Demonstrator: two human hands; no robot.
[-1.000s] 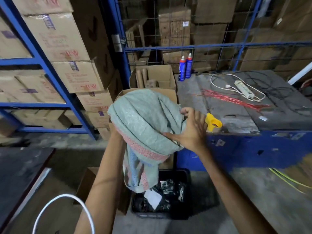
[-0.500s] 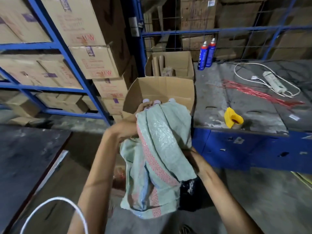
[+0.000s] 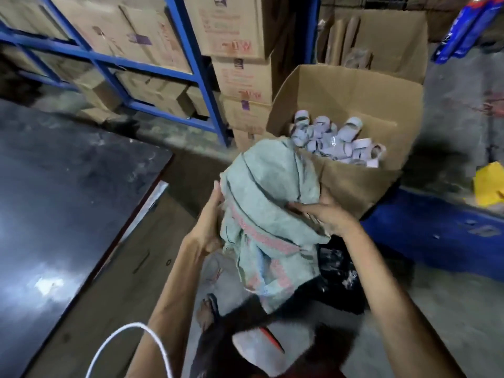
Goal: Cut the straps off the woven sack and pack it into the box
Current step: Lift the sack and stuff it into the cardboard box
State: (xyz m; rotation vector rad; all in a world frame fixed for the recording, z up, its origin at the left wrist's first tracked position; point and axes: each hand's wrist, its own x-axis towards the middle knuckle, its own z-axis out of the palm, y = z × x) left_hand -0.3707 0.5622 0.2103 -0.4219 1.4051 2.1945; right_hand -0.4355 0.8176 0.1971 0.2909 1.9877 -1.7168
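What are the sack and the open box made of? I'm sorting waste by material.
The sack looks like woven plastic, pale green with a pink band: fine weave texture, stiff creases, matte. The open box looks like plain brown corrugated cardboard, matte, with bent flaps. Both hands, left hand and right hand, grip the sack.

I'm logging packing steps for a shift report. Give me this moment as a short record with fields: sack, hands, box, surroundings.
sack: crumpled green woven sack with red stripe, held up at the near left corner of the box, lower end hanging
left hand: left hand holds the sack's left side
right hand: right hand grips its right side
box: open cardboard box, holding small pale rolls
surroundings: blue rack with cartons, dark table
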